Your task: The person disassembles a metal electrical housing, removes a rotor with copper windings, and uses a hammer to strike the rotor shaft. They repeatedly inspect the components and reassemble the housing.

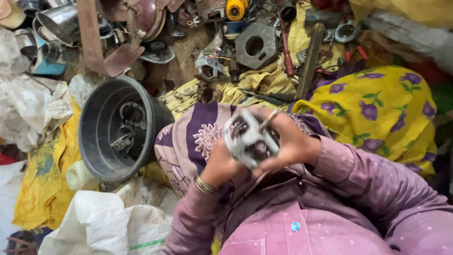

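Both my hands hold a small grey metal motor housing (pixel 246 137) with a short shaft sticking up, close to my chest and over my lap. My left hand (pixel 222 165) grips it from below, with thin gold bangles on that wrist. My right hand (pixel 291 141) wraps around its right side and top. The part is blurred from motion. I wear a purple dotted shirt, and a purple patterned cloth (pixel 188 137) covers my knee.
A dark grey plastic tub (pixel 96 137) with metal motor parts inside stands to the left. Beyond it lie scattered motor housings, a grey metal block (pixel 257 45), steel vessels (pixel 59 21), a screwdriver and yellow cloths. White sacks (pixel 101 222) sit at lower left, and a yellow flowered cloth (pixel 382 108) at right.
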